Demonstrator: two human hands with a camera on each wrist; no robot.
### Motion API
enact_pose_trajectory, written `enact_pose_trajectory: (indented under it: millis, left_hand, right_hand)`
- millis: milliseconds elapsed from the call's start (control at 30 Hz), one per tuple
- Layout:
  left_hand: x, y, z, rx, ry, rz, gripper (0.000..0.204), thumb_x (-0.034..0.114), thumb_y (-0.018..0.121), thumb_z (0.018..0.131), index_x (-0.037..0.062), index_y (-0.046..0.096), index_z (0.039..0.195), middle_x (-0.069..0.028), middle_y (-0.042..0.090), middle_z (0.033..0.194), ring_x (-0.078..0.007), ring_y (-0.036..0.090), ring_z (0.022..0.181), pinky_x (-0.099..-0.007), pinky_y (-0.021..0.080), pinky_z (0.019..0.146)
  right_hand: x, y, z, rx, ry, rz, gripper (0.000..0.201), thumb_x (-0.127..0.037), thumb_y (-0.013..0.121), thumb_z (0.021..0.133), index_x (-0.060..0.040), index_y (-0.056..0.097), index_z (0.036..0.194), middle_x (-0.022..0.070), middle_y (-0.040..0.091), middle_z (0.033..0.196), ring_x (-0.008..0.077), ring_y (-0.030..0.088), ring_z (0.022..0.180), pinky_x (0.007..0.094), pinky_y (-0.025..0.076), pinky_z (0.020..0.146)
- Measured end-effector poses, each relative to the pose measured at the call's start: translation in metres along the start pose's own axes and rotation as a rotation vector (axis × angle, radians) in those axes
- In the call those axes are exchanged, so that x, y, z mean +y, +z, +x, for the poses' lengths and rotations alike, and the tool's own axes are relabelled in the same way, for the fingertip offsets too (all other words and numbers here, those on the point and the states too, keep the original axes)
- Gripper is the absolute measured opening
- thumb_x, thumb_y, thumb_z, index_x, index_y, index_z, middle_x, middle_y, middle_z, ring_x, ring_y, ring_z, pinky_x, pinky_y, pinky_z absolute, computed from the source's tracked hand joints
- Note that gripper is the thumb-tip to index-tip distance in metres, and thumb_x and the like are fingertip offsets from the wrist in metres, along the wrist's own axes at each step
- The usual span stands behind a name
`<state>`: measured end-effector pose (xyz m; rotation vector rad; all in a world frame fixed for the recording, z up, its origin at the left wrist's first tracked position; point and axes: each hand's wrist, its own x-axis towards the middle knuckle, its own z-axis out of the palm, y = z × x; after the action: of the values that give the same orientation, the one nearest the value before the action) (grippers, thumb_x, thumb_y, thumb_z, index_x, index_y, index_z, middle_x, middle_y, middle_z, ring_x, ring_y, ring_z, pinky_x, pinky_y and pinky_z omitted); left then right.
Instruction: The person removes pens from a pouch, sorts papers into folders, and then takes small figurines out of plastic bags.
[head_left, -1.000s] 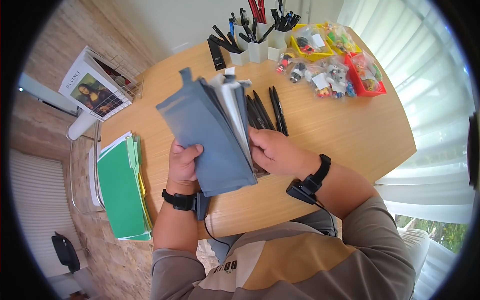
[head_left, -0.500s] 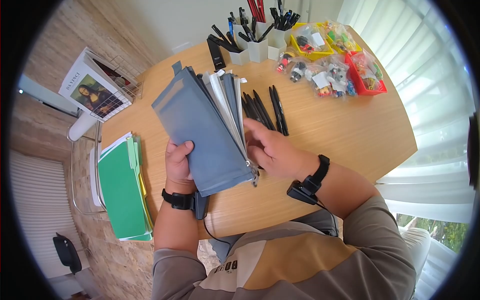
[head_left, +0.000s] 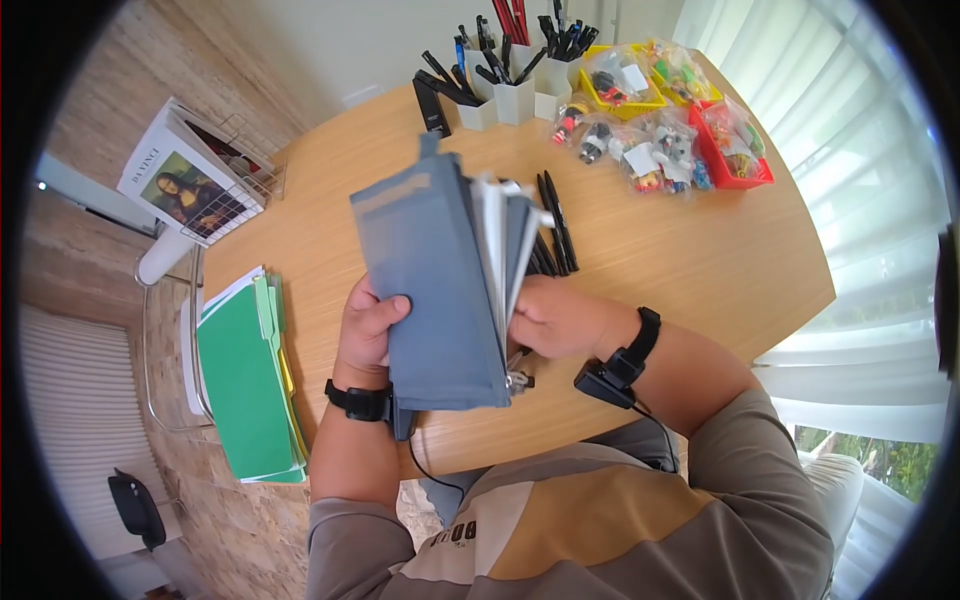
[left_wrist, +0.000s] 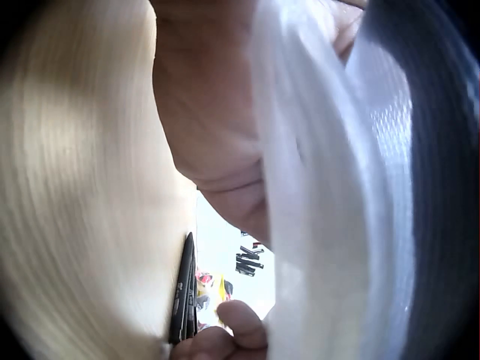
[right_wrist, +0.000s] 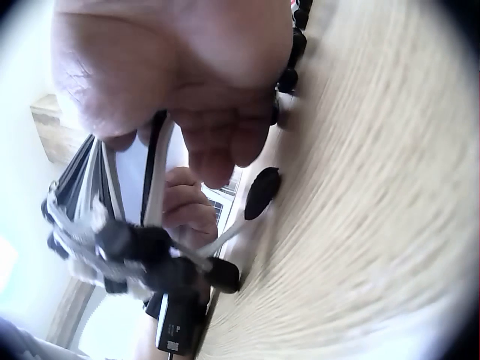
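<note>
A fanned stack of zip pouches (head_left: 435, 290), grey in front with white and grey ones behind, is held upright over the table. My left hand (head_left: 366, 325) grips it from the left, thumb across the front grey pouch and fingers hidden behind. At its right edge, my right hand (head_left: 556, 315) pinches a rear pouch between thumb and fingers. The right wrist view shows a dark-edged pouch (right_wrist: 154, 169) passing between them. Black zipper pulls (right_wrist: 261, 191) dangle from the lower end. Black pens (head_left: 560, 222) lie on the table beyond my right hand, partly covered by the pouches.
White holders (head_left: 515, 103) full of pens stand at the back, beside a black box (head_left: 432, 108). Bagged small toys (head_left: 660, 155) and yellow and red baskets (head_left: 745, 183) sit back right. Green folders (head_left: 245, 375) lie at the left edge, below a wire rack (head_left: 235, 205) with a book.
The pouch stack has swung more upright and shifted right, now covering some of the pens. My right hand has moved from loose fingers beside the stack to pinching a rear pouch.
</note>
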<state>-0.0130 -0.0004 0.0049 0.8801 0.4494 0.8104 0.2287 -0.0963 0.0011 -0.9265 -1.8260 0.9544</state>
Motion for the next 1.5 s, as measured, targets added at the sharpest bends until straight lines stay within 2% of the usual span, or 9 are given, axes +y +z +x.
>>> enact_pose_trajectory:
  millis: [100, 367, 733, 1033, 1133, 1233, 1333, 1400, 1500]
  left_hand:
    - [-0.003, -0.009, 0.000, -0.021, 0.037, 0.119, 0.043, 0.009, 0.067, 0.083, -0.0029, 0.056, 0.123, -0.0144, 0.065, 0.116, -0.0240, 0.064, 0.105, -0.0363, 0.051, 0.094]
    - [0.010, -0.020, 0.005, 0.195, 0.229, 0.039, 0.044, 0.002, 0.060, 0.085, -0.0012, 0.051, 0.128, -0.0139, 0.062, 0.119, -0.0265, 0.063, 0.105, -0.0392, 0.051, 0.094]
    - [0.012, 0.000, 0.004, 0.328, 0.576, 0.378, 0.060, 0.002, 0.069, 0.082, 0.0024, 0.042, 0.136, -0.0106, 0.055, 0.125, -0.0247, 0.053, 0.115, -0.0376, 0.040, 0.104]
    - [0.006, 0.013, -0.029, 0.226, 0.692, 0.546, 0.044, 0.001, 0.065, 0.084, -0.0005, 0.052, 0.125, -0.0092, 0.060, 0.117, -0.0203, 0.058, 0.108, -0.0344, 0.046, 0.095]
    - [-0.008, -0.006, -0.028, 0.076, 0.531, 0.802, 0.040, 0.004, 0.066, 0.086, 0.0016, 0.053, 0.124, -0.0092, 0.061, 0.117, -0.0196, 0.058, 0.106, -0.0351, 0.048, 0.092]
    - [-0.014, 0.012, -0.023, 0.063, 0.044, 0.037, 0.036, 0.009, 0.065, 0.090, 0.0047, 0.053, 0.124, -0.0093, 0.060, 0.120, -0.0191, 0.059, 0.105, -0.0351, 0.050, 0.091]
    - [-0.015, 0.025, -0.022, 0.005, 0.249, 0.681, 0.039, 0.016, 0.066, 0.091, 0.0054, 0.053, 0.126, -0.0104, 0.058, 0.126, -0.0224, 0.059, 0.106, -0.0386, 0.049, 0.094]
    - [-0.013, 0.018, -0.022, 0.044, 0.431, 0.799, 0.040, 0.016, 0.067, 0.090, 0.0048, 0.053, 0.126, -0.0107, 0.058, 0.126, -0.0227, 0.059, 0.107, -0.0388, 0.048, 0.096]
    - [0.022, 0.018, -0.009, 0.188, 0.595, 0.837, 0.044, 0.010, 0.068, 0.086, 0.0019, 0.053, 0.126, -0.0123, 0.058, 0.126, -0.0236, 0.057, 0.110, -0.0378, 0.044, 0.098]
  right_hand:
    - [-0.010, -0.001, 0.002, -0.122, 0.066, -0.202, 0.023, -0.015, 0.056, 0.088, -0.0032, 0.060, 0.107, 0.0228, 0.065, 0.092, 0.0420, 0.062, 0.086, 0.0455, 0.051, 0.079]
    - [-0.010, -0.010, 0.007, 0.553, 0.229, -0.369, 0.008, -0.011, 0.064, 0.082, -0.0084, 0.057, 0.084, 0.0153, 0.061, 0.071, 0.0359, 0.062, 0.071, 0.0443, 0.049, 0.062]
    - [-0.027, -0.010, 0.001, 0.165, 0.475, -0.765, 0.053, -0.020, 0.063, 0.085, -0.0133, 0.047, 0.135, 0.0155, 0.056, 0.102, 0.0321, 0.061, 0.098, 0.0438, 0.052, 0.079]
    - [-0.014, -0.006, 0.001, 0.364, 0.018, -0.384, 0.071, -0.023, 0.073, 0.080, 0.0009, 0.038, 0.137, 0.0229, 0.048, 0.130, 0.0380, 0.049, 0.120, 0.0426, 0.040, 0.104]
    - [-0.014, -0.010, 0.006, 0.222, -0.198, -0.248, 0.070, -0.017, 0.071, 0.082, 0.0011, 0.035, 0.139, 0.0228, 0.049, 0.128, 0.0394, 0.048, 0.121, 0.0426, 0.040, 0.104]
    - [-0.002, 0.001, -0.002, 0.256, -0.071, -0.092, 0.064, -0.010, 0.068, 0.082, 0.0009, 0.037, 0.137, 0.0230, 0.050, 0.128, 0.0395, 0.048, 0.121, 0.0427, 0.040, 0.104]
    - [0.009, 0.000, -0.005, 0.220, -0.076, -0.269, 0.055, -0.008, 0.063, 0.084, 0.0011, 0.041, 0.133, 0.0234, 0.050, 0.127, 0.0400, 0.047, 0.123, 0.0426, 0.040, 0.105]
    - [0.022, 0.005, -0.006, 0.236, -0.128, -0.571, 0.052, -0.011, 0.062, 0.085, 0.0013, 0.042, 0.132, 0.0238, 0.050, 0.127, 0.0405, 0.047, 0.122, 0.0439, 0.039, 0.104]
    - [-0.014, -0.001, -0.004, 0.458, -0.060, -0.324, 0.053, -0.014, 0.064, 0.084, 0.0010, 0.043, 0.130, 0.0238, 0.049, 0.129, 0.0415, 0.047, 0.121, 0.0454, 0.039, 0.103]
